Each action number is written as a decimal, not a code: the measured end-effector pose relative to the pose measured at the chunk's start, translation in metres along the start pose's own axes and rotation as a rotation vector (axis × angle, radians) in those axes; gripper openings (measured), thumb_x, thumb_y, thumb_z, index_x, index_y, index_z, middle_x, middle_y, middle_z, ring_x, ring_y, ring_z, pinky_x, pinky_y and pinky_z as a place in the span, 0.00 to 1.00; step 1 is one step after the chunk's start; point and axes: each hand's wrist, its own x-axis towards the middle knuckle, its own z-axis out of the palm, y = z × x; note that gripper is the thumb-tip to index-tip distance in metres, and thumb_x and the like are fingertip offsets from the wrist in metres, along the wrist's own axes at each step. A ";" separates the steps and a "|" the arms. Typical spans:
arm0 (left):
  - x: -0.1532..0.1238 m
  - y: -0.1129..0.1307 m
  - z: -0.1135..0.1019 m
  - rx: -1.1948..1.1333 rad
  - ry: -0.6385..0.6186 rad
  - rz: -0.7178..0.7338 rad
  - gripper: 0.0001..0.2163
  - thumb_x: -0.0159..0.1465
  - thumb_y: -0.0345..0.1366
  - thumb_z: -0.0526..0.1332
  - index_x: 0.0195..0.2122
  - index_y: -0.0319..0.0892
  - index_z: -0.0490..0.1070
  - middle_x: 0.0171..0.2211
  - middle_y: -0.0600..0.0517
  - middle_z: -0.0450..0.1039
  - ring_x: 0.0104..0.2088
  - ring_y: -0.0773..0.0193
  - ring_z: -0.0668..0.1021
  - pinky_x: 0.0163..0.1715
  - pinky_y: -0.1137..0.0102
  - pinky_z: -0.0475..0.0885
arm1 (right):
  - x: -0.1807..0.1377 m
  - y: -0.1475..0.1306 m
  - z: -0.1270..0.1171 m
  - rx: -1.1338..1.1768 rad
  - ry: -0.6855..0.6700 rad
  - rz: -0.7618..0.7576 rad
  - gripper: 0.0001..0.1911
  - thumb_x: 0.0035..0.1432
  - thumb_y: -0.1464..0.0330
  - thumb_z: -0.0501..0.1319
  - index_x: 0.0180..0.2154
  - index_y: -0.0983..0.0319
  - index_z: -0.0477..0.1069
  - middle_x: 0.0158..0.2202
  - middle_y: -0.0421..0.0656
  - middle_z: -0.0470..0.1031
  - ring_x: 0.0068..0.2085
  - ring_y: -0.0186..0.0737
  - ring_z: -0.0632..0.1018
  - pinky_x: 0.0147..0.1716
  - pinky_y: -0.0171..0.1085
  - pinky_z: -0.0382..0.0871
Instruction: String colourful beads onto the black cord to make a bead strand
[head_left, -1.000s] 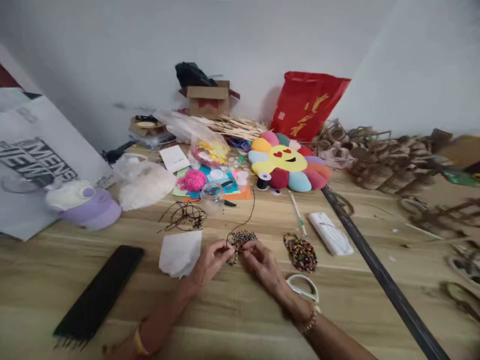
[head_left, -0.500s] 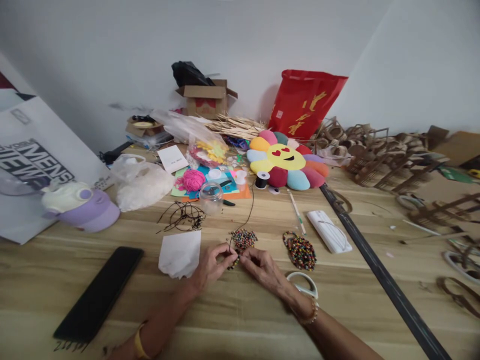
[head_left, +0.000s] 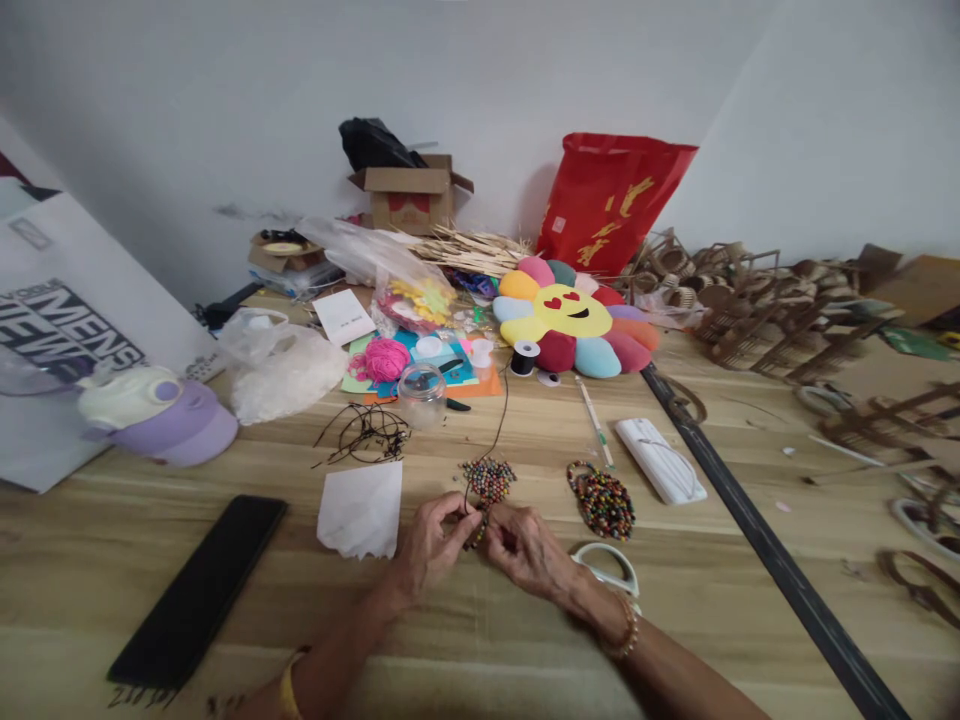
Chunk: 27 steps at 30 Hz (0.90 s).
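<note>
My left hand (head_left: pixel 436 540) is closed, thumb and forefinger pinching a thin black cord (head_left: pixel 501 425) that leads back toward a black spool (head_left: pixel 524 358). Close beside it, my right hand (head_left: pixel 529 552) has its fingers drawn together by the same spot; what lies in its pinch is too small to make out. A short row of beads (head_left: pixel 475 540) shows under and between the two hands. Just beyond the fingertips lies a loose pile of multicoloured beads (head_left: pixel 489 480). To the right rests a coil of strung beads (head_left: pixel 602 502).
White-handled scissors (head_left: pixel 634 578) lie partly behind my right wrist. A white paper (head_left: pixel 360 508) and a black case (head_left: pixel 201 585) are on the left. Farther back stand a clear jar (head_left: pixel 422 395), pink yarn (head_left: pixel 386 360) and a flower cushion (head_left: pixel 574 315). Small woven baskets (head_left: pixel 750 335) crowd the right.
My right hand has shifted slightly right and down, its fingers curling in more. The left hand keeps its pinch and has turned a little.
</note>
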 end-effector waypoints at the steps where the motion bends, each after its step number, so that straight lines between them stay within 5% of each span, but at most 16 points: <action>1: 0.000 0.000 0.000 -0.004 0.001 -0.009 0.11 0.62 0.38 0.55 0.23 0.40 0.67 0.21 0.54 0.68 0.24 0.66 0.71 0.27 0.73 0.65 | 0.000 -0.001 0.000 0.007 -0.007 -0.001 0.10 0.54 0.74 0.50 0.22 0.61 0.55 0.18 0.33 0.53 0.19 0.28 0.54 0.19 0.30 0.46; 7: 0.001 -0.002 -0.002 0.123 0.005 0.058 0.10 0.62 0.36 0.56 0.26 0.40 0.70 0.24 0.52 0.71 0.28 0.64 0.74 0.31 0.72 0.68 | -0.002 0.001 0.003 0.114 0.007 0.055 0.11 0.57 0.71 0.50 0.22 0.61 0.54 0.19 0.34 0.54 0.21 0.29 0.57 0.21 0.30 0.48; 13: 0.007 0.006 -0.034 0.444 -0.202 0.128 0.10 0.57 0.26 0.59 0.38 0.42 0.75 0.36 0.48 0.77 0.37 0.61 0.77 0.39 0.71 0.70 | -0.005 0.009 0.005 0.302 0.062 0.069 0.12 0.60 0.68 0.50 0.24 0.62 0.58 0.22 0.37 0.61 0.25 0.31 0.62 0.24 0.30 0.55; 22: 0.082 -0.037 -0.157 0.842 0.313 -0.228 0.10 0.60 0.33 0.56 0.36 0.41 0.78 0.39 0.48 0.80 0.39 0.58 0.79 0.38 0.71 0.69 | -0.008 0.007 0.002 0.296 0.163 0.031 0.13 0.60 0.68 0.50 0.23 0.61 0.58 0.21 0.39 0.63 0.25 0.33 0.65 0.24 0.31 0.57; 27: 0.110 -0.068 -0.187 0.915 0.347 -0.316 0.11 0.59 0.34 0.57 0.35 0.37 0.78 0.36 0.42 0.80 0.38 0.53 0.80 0.34 0.69 0.68 | -0.007 0.006 0.001 0.268 0.163 0.017 0.12 0.58 0.69 0.50 0.22 0.61 0.57 0.21 0.39 0.63 0.24 0.33 0.65 0.24 0.32 0.56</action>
